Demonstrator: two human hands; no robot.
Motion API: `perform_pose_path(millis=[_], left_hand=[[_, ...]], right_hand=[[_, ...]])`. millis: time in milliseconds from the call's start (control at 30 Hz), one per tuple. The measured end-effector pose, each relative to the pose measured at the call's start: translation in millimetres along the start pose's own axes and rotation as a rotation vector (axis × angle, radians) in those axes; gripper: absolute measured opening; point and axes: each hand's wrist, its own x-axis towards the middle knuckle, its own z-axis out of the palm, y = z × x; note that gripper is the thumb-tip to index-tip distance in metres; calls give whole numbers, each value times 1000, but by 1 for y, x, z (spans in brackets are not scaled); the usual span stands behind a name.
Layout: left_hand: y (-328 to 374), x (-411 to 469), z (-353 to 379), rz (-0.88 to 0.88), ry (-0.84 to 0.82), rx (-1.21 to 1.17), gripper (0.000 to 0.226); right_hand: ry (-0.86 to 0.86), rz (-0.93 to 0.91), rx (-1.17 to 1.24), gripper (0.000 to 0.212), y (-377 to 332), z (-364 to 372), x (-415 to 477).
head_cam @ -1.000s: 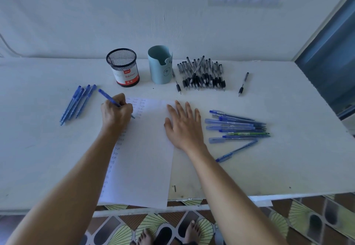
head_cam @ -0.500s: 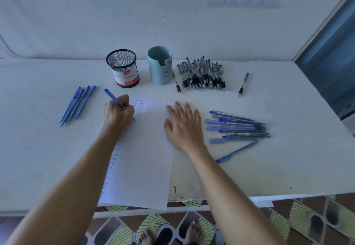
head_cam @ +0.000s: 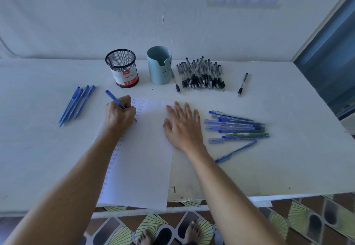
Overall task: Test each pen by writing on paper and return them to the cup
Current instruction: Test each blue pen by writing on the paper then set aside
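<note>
Shifted slightly right: my left hand (head_cam: pixel 120 115), curled round a blue pen (head_cam: pixel 114 99), tip on the paper (head_cam: pixel 146 158). My right hand (head_cam: pixel 182 127) — flat, fingers spread, pressing the paper's edge.

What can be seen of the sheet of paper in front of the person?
The sheet of paper is plain white and lies flat, lengthwise away from the person, on the white table. Its near edge reaches just past the table's front edge. Small handwritten words run in columns down its left side and across the top. The left hand holds a blue pen with the tip on the sheet. The right hand rests flat on its right edge.
</note>
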Motion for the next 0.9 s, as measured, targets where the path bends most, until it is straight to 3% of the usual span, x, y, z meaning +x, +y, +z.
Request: perform_pose_path(millis=[533, 667, 800, 900], left_hand=[[4, -4, 2, 16, -17, -69, 28], [0, -3, 0, -49, 177, -110, 14], [-2, -3, 1, 4, 350, -185, 6], [-5, -2, 0, -19, 368, -209, 20]], right_hand=[[5, 9, -6, 56, -2, 0, 0], [-6, 16, 9, 55, -2, -1, 0], [-46, 34, 40, 56, -3, -4, 1], [-71, 62, 54, 57, -6, -6, 3]])
